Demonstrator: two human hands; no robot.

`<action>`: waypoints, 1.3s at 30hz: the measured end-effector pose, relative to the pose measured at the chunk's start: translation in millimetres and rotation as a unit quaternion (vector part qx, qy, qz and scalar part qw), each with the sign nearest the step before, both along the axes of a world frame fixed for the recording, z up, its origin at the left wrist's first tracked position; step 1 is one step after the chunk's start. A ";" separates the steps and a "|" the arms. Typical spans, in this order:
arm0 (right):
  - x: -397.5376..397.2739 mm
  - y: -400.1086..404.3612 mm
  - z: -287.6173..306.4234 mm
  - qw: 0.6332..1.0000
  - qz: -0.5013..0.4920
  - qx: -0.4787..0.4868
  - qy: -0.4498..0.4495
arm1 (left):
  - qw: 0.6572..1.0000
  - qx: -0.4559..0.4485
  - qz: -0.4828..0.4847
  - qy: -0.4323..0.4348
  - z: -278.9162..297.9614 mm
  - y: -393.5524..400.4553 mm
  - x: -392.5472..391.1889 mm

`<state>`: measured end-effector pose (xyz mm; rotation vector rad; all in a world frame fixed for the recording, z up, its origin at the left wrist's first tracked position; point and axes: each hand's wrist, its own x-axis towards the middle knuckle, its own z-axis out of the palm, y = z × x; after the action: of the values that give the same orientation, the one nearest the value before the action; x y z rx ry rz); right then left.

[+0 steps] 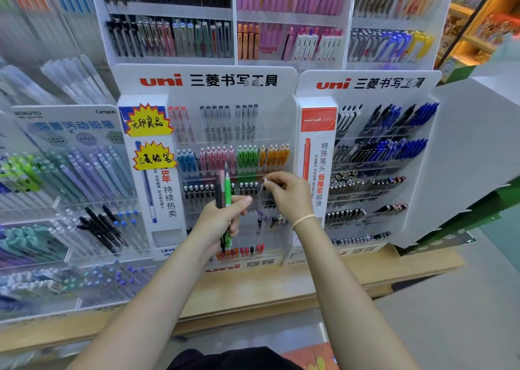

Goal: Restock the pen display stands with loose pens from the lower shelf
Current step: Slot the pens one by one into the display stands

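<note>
Green, pink and black pens (226,198) are bunched upright in the left hand (222,219), whose grip is wrapped around the middle of the bundle, thumb pressed across the front. So the loose stock sits in that fist, right in front of the middle Uni display stand (208,155), with the tips poking up level with the row of black-capped pens.

Over on the other side, the right hand (287,193) has its fingertips pinched together on a single clear-looking pen (263,189), held at the third row of the stand, just right of the black caps. Blur makes it hard to say if the pen is already seated in a slot. A thin band (304,220) circles that wrist.

Rows on the stand run from clear and red pens at the top, then blue, pink, green and orange, then black, with a few orange-red ones at the bottom. Two yellow starburst labels (150,141) are stuck on its left panel.

Just beside it to the right is a second Uni stand (374,155) full of dark and blue pens. Left of it stands a Kokuyo Campus rack (70,183) with pastel mechanical pencils. All three sit on a wooden shelf (281,288), with more pen racks above them.
</note>
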<state>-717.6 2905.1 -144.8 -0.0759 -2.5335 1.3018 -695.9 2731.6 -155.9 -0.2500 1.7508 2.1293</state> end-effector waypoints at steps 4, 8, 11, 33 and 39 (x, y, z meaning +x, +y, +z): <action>-2.9 -0.4 -0.7 0.998 0.014 0.052 -0.021 | 0.999 0.021 -0.050 -0.004 1.0 -4.3 -0.6; -2.0 3.3 10.9 0.995 0.031 0.079 -0.052 | 0.991 0.037 -0.127 -0.003 3.5 -7.5 1.2; 11.0 3.0 22.4 0.999 0.029 -0.019 -0.016 | 0.986 0.041 -0.160 0.010 7.7 -5.6 4.1; 66.2 -7.8 20.0 0.910 0.069 -0.369 -0.178 | 0.987 0.144 0.071 0.013 7.2 -24.7 21.5; 69.8 -9.8 24.8 0.930 0.169 -0.261 -0.195 | 0.988 0.137 0.041 0.055 23.4 -22.9 20.0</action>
<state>-647.8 2895.3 -119.9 -0.0056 -2.4970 2.2792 -675.8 2708.7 -132.5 -0.1345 1.5015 2.4539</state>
